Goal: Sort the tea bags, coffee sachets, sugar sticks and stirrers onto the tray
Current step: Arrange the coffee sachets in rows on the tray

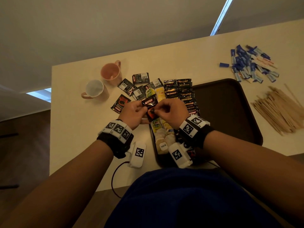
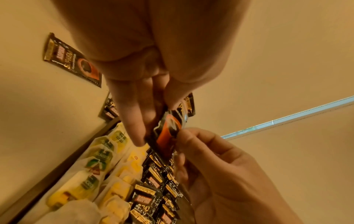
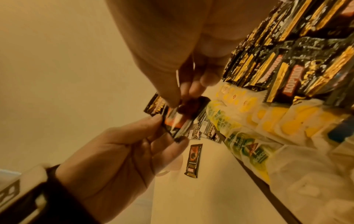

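Both hands hold one black and orange coffee sachet (image 1: 150, 108) (image 2: 168, 133) (image 3: 172, 119) above the tray's left edge. My left hand (image 1: 134, 112) (image 2: 153, 115) pinches its left side; my right hand (image 1: 171, 111) (image 3: 184, 97) pinches its right side. On the dark tray (image 1: 227, 109) lie rows of black and gold coffee sachets (image 1: 182, 94) (image 2: 153, 189) (image 3: 287, 63), with rows of yellow and green tea bags (image 1: 160, 129) (image 2: 99, 165) (image 3: 258, 128) beside them. Loose coffee sachets (image 1: 138, 86) lie on the table left of the tray; one (image 1: 120, 103) (image 2: 70, 60) (image 3: 193, 160) lies apart.
Two mugs, pink (image 1: 111, 72) and white (image 1: 94, 89), stand at the table's back left. A heap of blue and white sugar sticks (image 1: 251, 65) lies at the back right, with a pile of wooden stirrers (image 1: 278, 111) to the right of the tray.
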